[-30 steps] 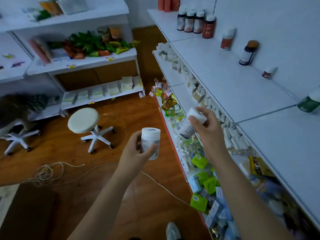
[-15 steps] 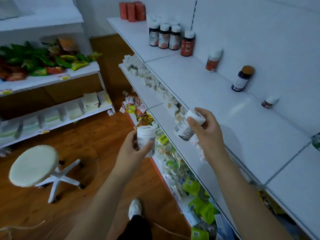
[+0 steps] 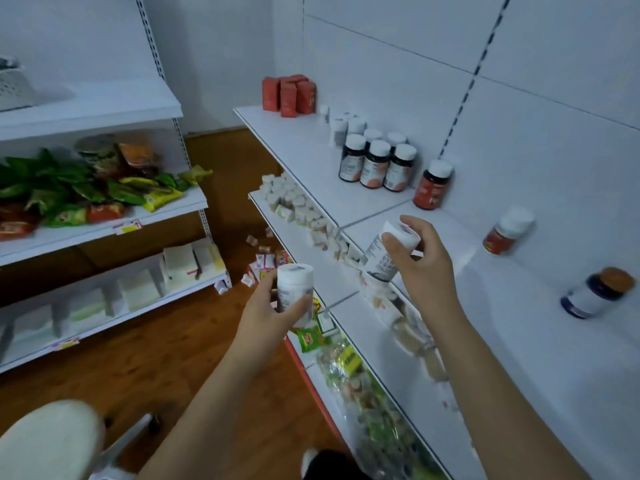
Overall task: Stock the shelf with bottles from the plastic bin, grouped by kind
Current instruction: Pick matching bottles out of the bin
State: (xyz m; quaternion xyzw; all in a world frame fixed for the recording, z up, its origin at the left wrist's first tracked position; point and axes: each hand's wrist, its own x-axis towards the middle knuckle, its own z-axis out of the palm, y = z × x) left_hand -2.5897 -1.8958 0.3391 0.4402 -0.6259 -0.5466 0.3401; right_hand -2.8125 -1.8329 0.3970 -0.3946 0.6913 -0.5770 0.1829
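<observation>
The left hand (image 3: 277,306) grasps 1 white bottle (image 3: 295,289) upright, fingers wrapped around its body, out over the wooden floor (image 3: 166,344) in front of the shelving. The right hand (image 3: 420,268) grasps a 2nd white bottle (image 3: 382,252) by its cap end, tilted, with its printed label facing the camera, held just above the front edge of the top shelf (image 3: 519,341). Neither bottle is on the shelf yet.

The stocking looks well under way but unfinished. At the back of the shelf stand white bottles (image 3: 343,128) of what seems to be the same kind as the 2 in hand, though they are too blurred to be sure. In front of them is a tight cluster of dark bottles with white caps (image 3: 377,164). A red bottle (image 3: 433,185) stands just beside that cluster, and a 2nd red bottle (image 3: 507,232) stands well apart from it along the wall. A blue bottle with an orange cap (image 3: 599,292) is alone further along. Red boxes (image 3: 289,95) sit at the far end.

So 2 groups are formed, while the 2 red bottles are not yet together. The 2 white bottles most likely belong with the white group at the back. The plastic bin is not in view, so how many bottles remain in it cannot be told.
</observation>
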